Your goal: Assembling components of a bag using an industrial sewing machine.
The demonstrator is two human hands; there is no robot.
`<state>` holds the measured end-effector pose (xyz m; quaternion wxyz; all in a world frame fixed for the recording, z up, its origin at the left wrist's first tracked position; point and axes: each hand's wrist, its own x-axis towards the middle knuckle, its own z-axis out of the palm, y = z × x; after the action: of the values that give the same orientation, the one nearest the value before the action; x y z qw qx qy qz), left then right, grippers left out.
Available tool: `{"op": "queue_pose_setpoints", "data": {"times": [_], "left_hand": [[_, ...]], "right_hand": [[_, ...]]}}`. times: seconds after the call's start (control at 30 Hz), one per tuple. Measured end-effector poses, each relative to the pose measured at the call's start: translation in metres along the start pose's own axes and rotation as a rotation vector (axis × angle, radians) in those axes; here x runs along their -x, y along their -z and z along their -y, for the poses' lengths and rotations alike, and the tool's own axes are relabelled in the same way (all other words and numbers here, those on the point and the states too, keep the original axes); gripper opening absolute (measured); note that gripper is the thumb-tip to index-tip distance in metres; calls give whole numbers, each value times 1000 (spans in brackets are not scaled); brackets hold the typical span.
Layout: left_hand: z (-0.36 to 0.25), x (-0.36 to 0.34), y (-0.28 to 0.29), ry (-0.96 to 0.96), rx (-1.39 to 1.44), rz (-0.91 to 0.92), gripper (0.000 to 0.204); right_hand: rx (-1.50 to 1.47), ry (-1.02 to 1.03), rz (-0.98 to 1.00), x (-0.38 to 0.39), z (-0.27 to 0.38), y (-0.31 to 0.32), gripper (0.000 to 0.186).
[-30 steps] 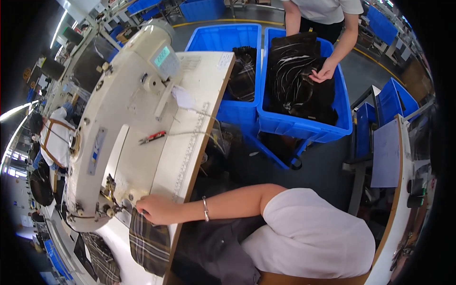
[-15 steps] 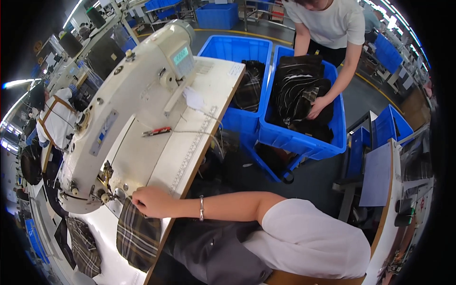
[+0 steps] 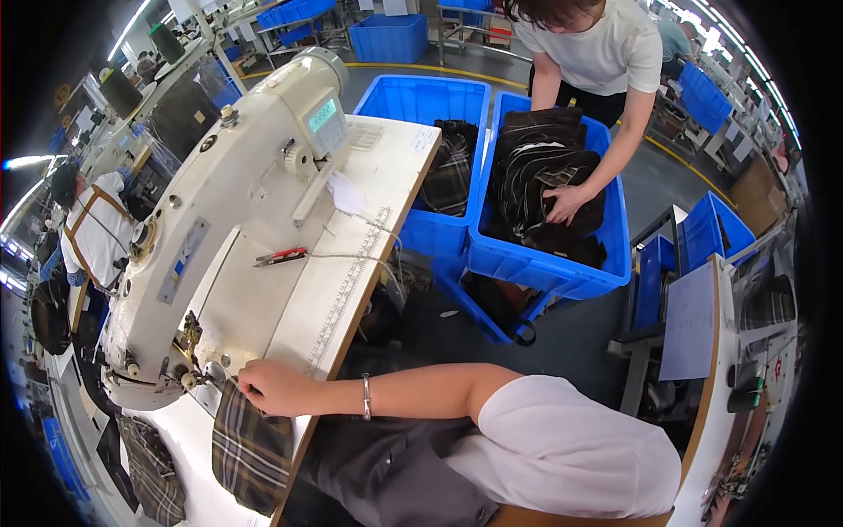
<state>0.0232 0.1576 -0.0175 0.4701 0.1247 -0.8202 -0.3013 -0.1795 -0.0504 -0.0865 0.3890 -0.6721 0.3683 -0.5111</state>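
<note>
My right hand [image 3: 272, 386], a bracelet on its wrist, grips the upper edge of a plaid fabric piece [image 3: 250, 452] with bent fingers, right beside the needle and presser-foot area [image 3: 198, 373] of the white sewing machine [image 3: 184, 184]. The piece hangs over the worktop toward its front edge. Another plaid piece [image 3: 149, 461] lies to its left. Red-handled snips [image 3: 285, 256] rest behind the needle on the white table [image 3: 347, 281], near a loose cord. My left hand does not show.
A co-worker in a white top [image 3: 615, 53] bends over a blue bin [image 3: 549, 272] of dark fabric, one hand on the stack; a second bin [image 3: 426, 92] stands beside it. Another seated person [image 3: 97, 228] is at the far left. A board [image 3: 689, 325] edges the right side.
The co-worker's right hand has moved down into the fabric stack. The view has shifted slightly. My right hand stays at the same piece beside the needle.
</note>
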Motion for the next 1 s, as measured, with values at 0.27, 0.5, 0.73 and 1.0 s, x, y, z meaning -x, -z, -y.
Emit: {"op": "queue_pose_setpoints", "data": {"times": [0.27, 0.5, 0.73, 1.0], "left_hand": [[12, -53, -32, 89, 64, 26, 58], [22, -72, -60, 139, 112, 50, 55], [18, -90, -78, 243, 122, 99, 51], [11, -68, -66, 333, 119, 119, 48]], "right_hand": [[5, 2, 19, -2, 5, -1, 6], [1, 25, -11, -1, 2, -6, 4], [40, 20, -21, -1, 1, 1, 5], [5, 22, -24, -1, 7, 7, 5]]}}
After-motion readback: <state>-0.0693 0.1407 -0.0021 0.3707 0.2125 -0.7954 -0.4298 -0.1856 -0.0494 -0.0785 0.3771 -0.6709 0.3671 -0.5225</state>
